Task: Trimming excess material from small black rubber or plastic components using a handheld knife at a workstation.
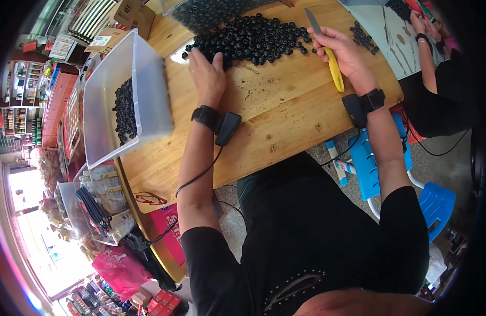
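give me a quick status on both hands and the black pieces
Left hand flat on the pile of black round pieces. Right hand gripping yellow-handled knife, blade up. Clear bin left of pile, partly filled.

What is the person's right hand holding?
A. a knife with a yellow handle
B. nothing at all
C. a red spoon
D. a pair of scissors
A. The right hand grips a knife with a yellow handle, its grey blade pointing up past the pile of black beads, while the left hand lies flat at the edge of that pile.
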`<state>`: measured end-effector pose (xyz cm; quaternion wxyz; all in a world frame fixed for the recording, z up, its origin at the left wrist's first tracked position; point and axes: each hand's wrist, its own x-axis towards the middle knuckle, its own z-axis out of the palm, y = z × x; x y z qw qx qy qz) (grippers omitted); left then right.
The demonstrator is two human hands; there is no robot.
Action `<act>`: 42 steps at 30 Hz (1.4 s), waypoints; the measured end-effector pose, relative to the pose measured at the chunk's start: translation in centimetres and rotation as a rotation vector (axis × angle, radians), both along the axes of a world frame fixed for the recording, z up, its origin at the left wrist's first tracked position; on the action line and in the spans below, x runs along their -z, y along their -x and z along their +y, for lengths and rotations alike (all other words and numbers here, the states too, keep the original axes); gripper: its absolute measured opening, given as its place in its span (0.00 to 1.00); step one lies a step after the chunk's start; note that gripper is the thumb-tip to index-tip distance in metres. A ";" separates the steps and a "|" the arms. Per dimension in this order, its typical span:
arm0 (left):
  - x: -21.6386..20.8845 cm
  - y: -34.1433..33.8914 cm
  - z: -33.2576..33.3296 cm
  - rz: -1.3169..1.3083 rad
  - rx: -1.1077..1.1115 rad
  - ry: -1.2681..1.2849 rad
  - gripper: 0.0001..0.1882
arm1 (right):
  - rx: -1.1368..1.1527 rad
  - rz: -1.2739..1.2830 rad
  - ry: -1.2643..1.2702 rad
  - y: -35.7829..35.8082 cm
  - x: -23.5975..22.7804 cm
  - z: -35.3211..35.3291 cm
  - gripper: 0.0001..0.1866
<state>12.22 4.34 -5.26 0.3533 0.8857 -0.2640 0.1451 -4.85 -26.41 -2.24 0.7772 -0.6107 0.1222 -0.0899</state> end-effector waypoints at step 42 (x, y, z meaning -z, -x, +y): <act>-3.6 7.0 3.8 0.724 0.472 0.915 0.17 | -0.355 -0.139 0.324 -5.2 -3.8 15.1 0.11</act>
